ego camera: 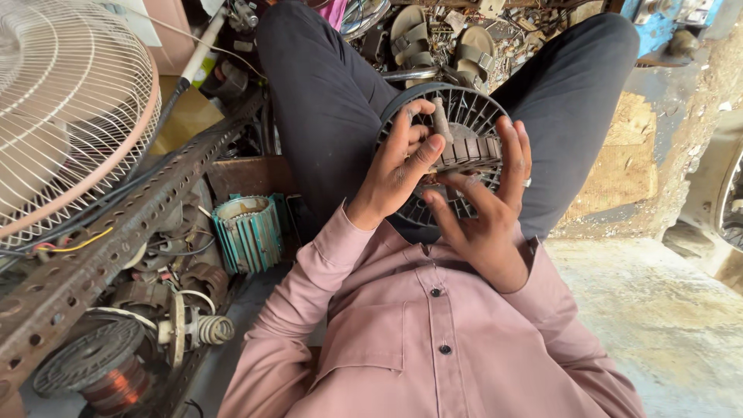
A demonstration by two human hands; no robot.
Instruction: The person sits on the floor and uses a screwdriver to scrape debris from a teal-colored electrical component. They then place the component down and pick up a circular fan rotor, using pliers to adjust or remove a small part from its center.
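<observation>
Here, just above the centre of the frame, you hold a round, dark motor part with radial fins in front of your lap, between your two hands. Your left hand comes in from the lower left and is curled around the part's near edge, the thumb pressing on the ring of grey slotted segments across its middle, the fingers bent over its left rim. Your right hand sits just below and to the right, palm up and fingers spread, with the fingertips resting against the underside and right rim of the part, supporting it rather than clenching it. A short grey shaft sticks up from the part just above your left thumb.

Behind the part are your dark trousers, knees apart, and at the top centre a pair of tan sandals on your feet. Your pink buttoned shirt fills the lower middle of the frame.

At the upper left stands a white fan guard. A rusty perforated metal bar runs diagonally down the left side. Just right of it, left of centre, sits a teal finned motor housing, and at the lower left a copper-wound coil lies among loose wires.
</observation>
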